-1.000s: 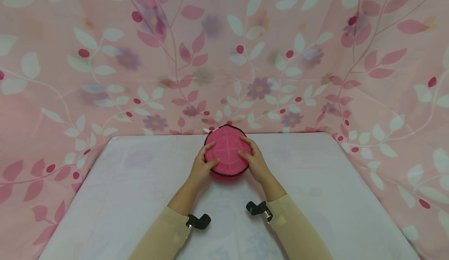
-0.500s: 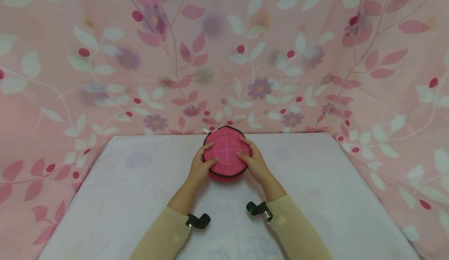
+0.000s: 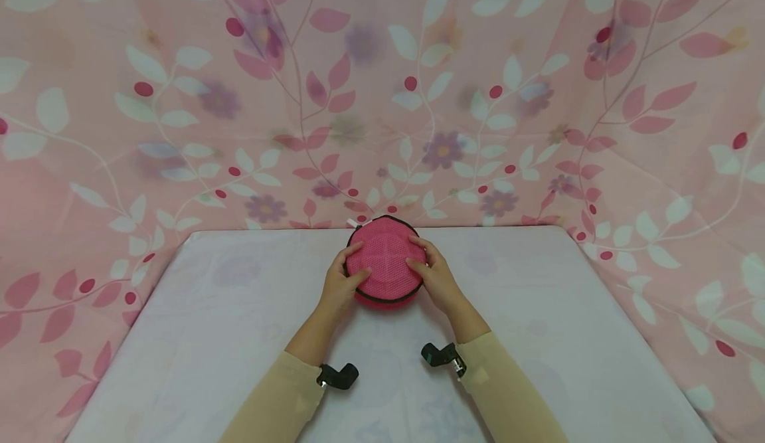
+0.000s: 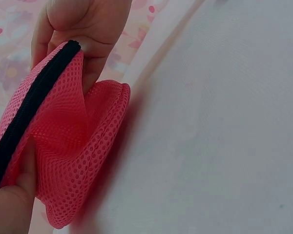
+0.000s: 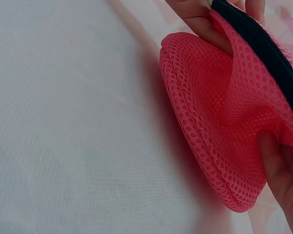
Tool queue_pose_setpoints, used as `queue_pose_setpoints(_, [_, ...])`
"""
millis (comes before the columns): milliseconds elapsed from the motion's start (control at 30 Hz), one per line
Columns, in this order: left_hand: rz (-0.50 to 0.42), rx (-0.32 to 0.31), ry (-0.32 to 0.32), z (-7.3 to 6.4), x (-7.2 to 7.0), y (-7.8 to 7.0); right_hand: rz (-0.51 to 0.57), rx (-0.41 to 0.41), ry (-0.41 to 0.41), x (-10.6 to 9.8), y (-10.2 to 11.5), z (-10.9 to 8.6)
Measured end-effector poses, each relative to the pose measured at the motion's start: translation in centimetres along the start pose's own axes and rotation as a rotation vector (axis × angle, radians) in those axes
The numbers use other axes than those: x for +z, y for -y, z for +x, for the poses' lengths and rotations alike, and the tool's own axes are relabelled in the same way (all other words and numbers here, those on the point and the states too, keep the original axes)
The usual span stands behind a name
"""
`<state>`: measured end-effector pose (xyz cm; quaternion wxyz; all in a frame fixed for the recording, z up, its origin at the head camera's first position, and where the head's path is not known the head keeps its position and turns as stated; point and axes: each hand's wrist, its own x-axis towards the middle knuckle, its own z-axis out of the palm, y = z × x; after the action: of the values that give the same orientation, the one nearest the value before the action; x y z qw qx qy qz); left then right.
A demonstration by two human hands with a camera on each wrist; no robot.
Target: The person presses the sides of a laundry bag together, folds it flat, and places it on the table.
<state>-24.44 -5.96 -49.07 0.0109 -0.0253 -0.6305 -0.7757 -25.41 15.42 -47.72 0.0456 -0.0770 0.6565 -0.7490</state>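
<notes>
A round pink mesh laundry bag (image 3: 388,264) with a black zipper round its rim sits near the far edge of the white-covered table. My left hand (image 3: 342,282) grips its left side, thumb on the top panel and fingers at the edge. On the opposite side my right hand (image 3: 439,280) holds the rim, its thumb also on top. In the left wrist view the zipper (image 4: 31,105) looks closed along the visible stretch. Below it the mesh side (image 5: 219,102) sags inward, with fingers of both hands pressed against it. A white tag (image 3: 352,223) sticks out at the upper left.
The table (image 3: 239,337) has a pale cloth over it and ends just behind the bag. A pink floral curtain (image 3: 382,97) hangs behind and to both sides. Small black wrist cameras (image 3: 339,377) jut inward from both sleeves.
The bag has come down very slightly toward me, with both hands keeping the same hold. Otherwise the scene is nearly still.
</notes>
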Motion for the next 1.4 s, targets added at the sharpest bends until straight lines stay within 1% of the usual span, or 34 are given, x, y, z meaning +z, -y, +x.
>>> queue_pose_setpoints(167, [0.000,-0.017,-0.011,0.01,-0.04,-0.04,0.009,0.019,-0.002,0.06,0.12,-0.05])
queue_pose_setpoints(400, [0.019,-0.036,-0.020,-0.22,-0.07,-0.08,-0.033,0.037,-0.021,0.03,0.24,-0.13])
queue_pose_setpoints(533, [0.032,-0.028,-0.013,-0.23,-0.08,-0.12,-0.034,0.036,-0.021,0.01,0.43,-0.18])
queue_pose_setpoints(767, [0.026,-0.024,-0.013,-0.25,-0.09,-0.23,-0.042,0.044,-0.018,0.00,0.63,-0.25])
queue_pose_setpoints(1067, [0.040,-0.006,-0.010,-0.03,-0.36,0.06,-0.059,0.052,-0.032,0.10,0.58,-0.08])
queue_pose_setpoints(1200, [0.093,-0.013,-0.006,-0.07,-0.49,0.07,-0.089,0.053,-0.049,0.14,0.58,-0.08])
queue_pose_setpoints(1333, [0.192,-0.014,0.008,-0.26,-0.58,-0.09,-0.157,0.045,-0.055,0.07,0.61,-0.09])
queue_pose_setpoints(1400, [0.250,-0.002,0.014,-0.34,-0.67,-0.24,-0.192,0.039,-0.049,0.02,0.67,-0.07])
